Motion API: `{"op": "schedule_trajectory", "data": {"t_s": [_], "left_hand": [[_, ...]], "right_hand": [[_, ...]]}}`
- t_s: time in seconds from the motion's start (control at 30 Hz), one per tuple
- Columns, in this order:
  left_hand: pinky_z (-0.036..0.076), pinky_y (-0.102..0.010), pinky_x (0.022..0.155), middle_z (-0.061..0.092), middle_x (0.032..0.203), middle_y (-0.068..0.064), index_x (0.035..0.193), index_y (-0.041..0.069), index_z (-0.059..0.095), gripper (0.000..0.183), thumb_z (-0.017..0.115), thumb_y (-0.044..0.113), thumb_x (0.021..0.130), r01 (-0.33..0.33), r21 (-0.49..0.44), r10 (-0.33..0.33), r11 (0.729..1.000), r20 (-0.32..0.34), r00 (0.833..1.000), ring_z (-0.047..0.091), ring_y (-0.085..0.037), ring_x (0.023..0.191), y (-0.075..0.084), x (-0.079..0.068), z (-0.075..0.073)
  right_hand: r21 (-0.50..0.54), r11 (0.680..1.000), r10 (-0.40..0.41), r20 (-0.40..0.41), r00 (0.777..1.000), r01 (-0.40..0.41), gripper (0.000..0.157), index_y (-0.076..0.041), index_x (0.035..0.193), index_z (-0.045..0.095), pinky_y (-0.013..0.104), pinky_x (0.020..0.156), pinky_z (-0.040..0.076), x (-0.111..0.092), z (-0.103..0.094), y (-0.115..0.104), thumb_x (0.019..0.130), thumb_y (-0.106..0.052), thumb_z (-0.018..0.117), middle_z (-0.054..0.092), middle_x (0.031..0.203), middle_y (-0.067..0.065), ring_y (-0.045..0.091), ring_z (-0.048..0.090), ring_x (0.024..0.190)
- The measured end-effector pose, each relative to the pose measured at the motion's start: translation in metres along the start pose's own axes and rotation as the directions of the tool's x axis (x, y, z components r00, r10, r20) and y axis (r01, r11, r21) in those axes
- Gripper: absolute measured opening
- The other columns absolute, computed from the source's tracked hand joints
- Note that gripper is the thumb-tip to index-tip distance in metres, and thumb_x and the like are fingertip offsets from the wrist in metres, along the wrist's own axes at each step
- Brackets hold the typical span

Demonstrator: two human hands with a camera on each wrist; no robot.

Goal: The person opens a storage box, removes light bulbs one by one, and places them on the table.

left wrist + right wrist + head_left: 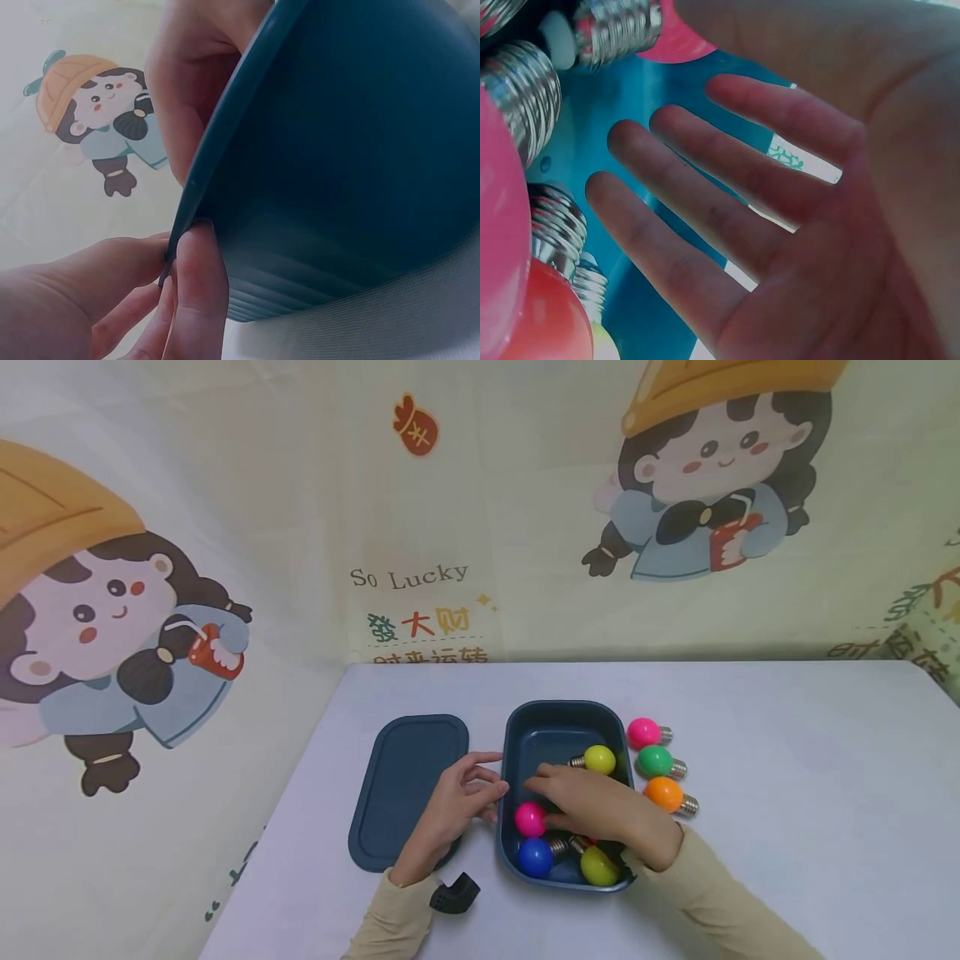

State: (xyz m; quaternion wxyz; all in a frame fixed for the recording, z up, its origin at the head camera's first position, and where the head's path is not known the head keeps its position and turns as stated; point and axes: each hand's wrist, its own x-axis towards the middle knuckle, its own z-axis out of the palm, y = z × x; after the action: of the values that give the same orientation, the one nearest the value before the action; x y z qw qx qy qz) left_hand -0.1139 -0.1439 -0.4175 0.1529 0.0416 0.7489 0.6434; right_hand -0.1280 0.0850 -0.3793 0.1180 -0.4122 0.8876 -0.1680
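A dark blue box (551,739) stands on the white table with several colored light bulbs inside. My left hand (459,792) pinches its left rim, thumb on one side and a finger (201,285) on the outer wall. My right hand (588,797) reaches into the box, fingers extended and apart, holding nothing. Its thumb is right at a pink bulb (530,820). Around it lie a blue bulb (535,858), a yellow bulb (600,759) and a darker yellow bulb (600,867). A red bulb (551,322) shows in the right wrist view, mostly hidden by the hand in the head view.
Left of the box lies a flat dark blue lid (408,793), partly under my left forearm. Outside the box's right wall, a pink bulb (643,733), a green bulb (654,761) and an orange bulb (664,794) lie in a column. A printed cloth hangs behind the table.
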Motion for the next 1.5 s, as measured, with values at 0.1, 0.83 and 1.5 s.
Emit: {"op": "schedule_trajectory", "data": {"t_s": [0.1,0.83,1.5], "left_hand": [[0.061,-0.037,0.063,0.063,0.100,-0.009,0.138,0.009,0.054,0.051,0.073,0.019,0.092,-0.006,-0.001,0.006,1.000,0.001,1.000,0.065,-0.015,0.071,0.000,0.000,0.001],[0.061,-0.035,0.063,0.063,0.101,-0.013,0.137,0.006,0.054,0.050,0.072,0.017,0.092,-0.015,-0.007,0.015,1.000,0.000,1.000,0.064,-0.014,0.071,0.001,-0.002,0.004],[0.061,-0.036,0.064,0.063,0.101,-0.016,0.138,0.005,0.053,0.052,0.073,0.017,0.092,-0.013,0.006,0.013,1.000,-0.007,1.000,0.065,-0.016,0.072,-0.001,-0.005,0.005]], "right_hand": [[0.001,1.000,-0.004,0.005,1.000,0.004,0.041,-0.006,0.124,0.066,0.026,0.079,0.058,0.001,0.001,0.000,0.089,-0.026,0.076,0.063,0.099,0.004,0.011,0.060,0.085],[0.054,0.998,0.005,0.044,0.999,-0.008,0.034,-0.010,0.120,0.067,0.029,0.082,0.059,0.005,0.007,-0.006,0.091,-0.024,0.074,0.066,0.097,0.000,0.012,0.063,0.088],[0.085,0.996,-0.020,0.022,1.000,0.018,0.036,-0.013,0.124,0.066,0.022,0.077,0.057,-0.009,-0.004,-0.006,0.090,-0.023,0.074,0.063,0.099,-0.001,0.007,0.060,0.082]]}}
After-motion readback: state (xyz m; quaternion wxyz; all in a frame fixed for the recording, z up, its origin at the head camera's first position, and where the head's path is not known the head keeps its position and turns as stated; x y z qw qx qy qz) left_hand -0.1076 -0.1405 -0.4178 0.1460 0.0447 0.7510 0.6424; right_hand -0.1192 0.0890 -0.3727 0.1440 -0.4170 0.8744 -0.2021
